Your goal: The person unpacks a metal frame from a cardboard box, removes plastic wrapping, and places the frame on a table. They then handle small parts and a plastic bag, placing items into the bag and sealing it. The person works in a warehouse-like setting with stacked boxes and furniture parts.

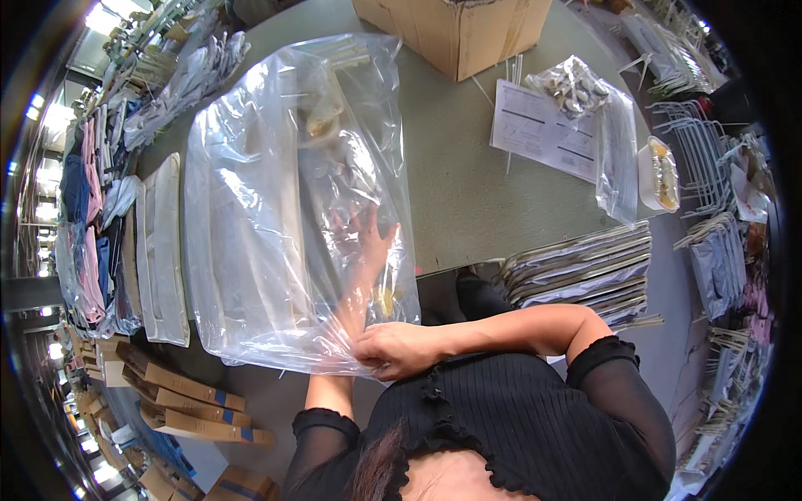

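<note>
A large clear plastic bag point(242, 192) lies across the left part of the table, with its near end hanging over the table's edge. Inside it are pale, flat, folded pieces that look like fabric, though glare blurs what they are. My left hand point(373, 238) is inside the bag, seen through the film, with its fingers spread over the contents. At the bag's near edge my right hand point(399, 346) is closed, pinching the gathered plastic beside my left forearm. A yellowish patch point(384, 301) shows through the film next to that forearm.
The grey-green table point(468, 209) carries a cardboard box point(459, 33), printed sheets point(539, 129), a bag of small metallic parts point(572, 88) and a white tub point(658, 174). Stacked hangers point(585, 271) stand at the right front. Flattened cartons point(192, 405) lie lower left, near hanging clothes point(88, 209).
</note>
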